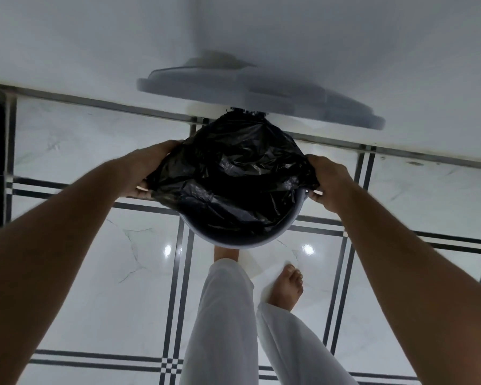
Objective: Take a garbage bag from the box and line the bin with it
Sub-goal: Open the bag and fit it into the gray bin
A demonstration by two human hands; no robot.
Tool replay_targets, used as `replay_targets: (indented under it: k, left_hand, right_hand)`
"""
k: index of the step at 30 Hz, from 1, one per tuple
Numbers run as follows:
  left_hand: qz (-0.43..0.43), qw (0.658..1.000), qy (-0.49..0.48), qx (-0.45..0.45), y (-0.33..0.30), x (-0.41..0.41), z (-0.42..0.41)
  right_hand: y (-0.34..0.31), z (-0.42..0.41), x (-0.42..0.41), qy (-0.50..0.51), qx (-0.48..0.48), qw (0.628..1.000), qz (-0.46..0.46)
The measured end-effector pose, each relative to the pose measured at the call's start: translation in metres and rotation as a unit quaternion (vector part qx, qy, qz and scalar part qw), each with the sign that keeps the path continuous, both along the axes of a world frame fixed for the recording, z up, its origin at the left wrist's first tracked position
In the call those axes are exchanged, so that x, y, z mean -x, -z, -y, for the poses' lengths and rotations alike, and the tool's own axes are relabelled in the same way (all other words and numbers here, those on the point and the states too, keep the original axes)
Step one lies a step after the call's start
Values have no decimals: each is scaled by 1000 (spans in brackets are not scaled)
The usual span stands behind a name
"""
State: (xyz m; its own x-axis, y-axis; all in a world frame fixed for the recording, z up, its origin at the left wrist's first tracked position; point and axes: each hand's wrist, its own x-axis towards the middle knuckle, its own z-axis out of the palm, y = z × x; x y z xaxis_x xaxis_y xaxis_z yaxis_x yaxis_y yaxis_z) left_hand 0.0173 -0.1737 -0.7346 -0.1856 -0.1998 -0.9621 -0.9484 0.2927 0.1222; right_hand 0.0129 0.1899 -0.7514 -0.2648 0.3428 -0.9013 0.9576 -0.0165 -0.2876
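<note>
Film of the black garbage bag (231, 179), thin, limp and likely slippery, lies bunched in the mouth of the grey pedal bin (233, 240), left hand (147, 173) and right hand (328, 184) each gripping its hem at the rim, the best hold for stretching.

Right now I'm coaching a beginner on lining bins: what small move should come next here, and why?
Probably pull the crinkled black plastic garbage bag down over the near edge of the round grey plastic bin. The left hand and right hand grip the bag at opposite sides, but the near rim is bare, the bag's edge lying inside it.
</note>
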Motion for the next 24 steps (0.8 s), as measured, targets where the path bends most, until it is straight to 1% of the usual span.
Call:
replay_targets:
  k: [3,6,8,10,12,14,17,19,21,22,24]
  left_hand:
    - [48,995,-40,-75,-6,-18,17]
    - [54,981,-103,-155,-13,-41,28]
    - [42,973,-119,-195,-17,-58,32]
    - [30,973,-107,-204,-17,-75,33]
    - [26,973,-120,-194,-17,-89,30]
    - [4,962,-178,-205,-18,-98,26]
    - [-39,927,-294,-230,-26,-103,18]
    - [-56,905,-342,-246,-25,-110,17]
    - [-60,886,-379,-259,-21,-117,18]
    - [-55,883,-388,-260,-19,-121,17]
    - [-43,892,-369,-256,-17,-124,11]
  right_hand:
    - [-6,-14,-19,45,61,997,-1]
    - [-17,-22,-42,50,95,994,-12]
    - [-29,-20,-57,56,95,994,-23]
    - [-36,-14,-71,65,74,993,-57]
    - [-39,-9,-80,88,53,992,-74]
    - [-40,-5,-83,128,57,988,-63]
    - [-38,-3,-79,208,98,972,-48]
    - [-35,-2,-78,237,115,964,-46]
    - [-32,-1,-77,232,121,964,-38]
    - [-29,-2,-77,221,118,968,-30]
    - [-24,-4,-77,193,102,976,-13]
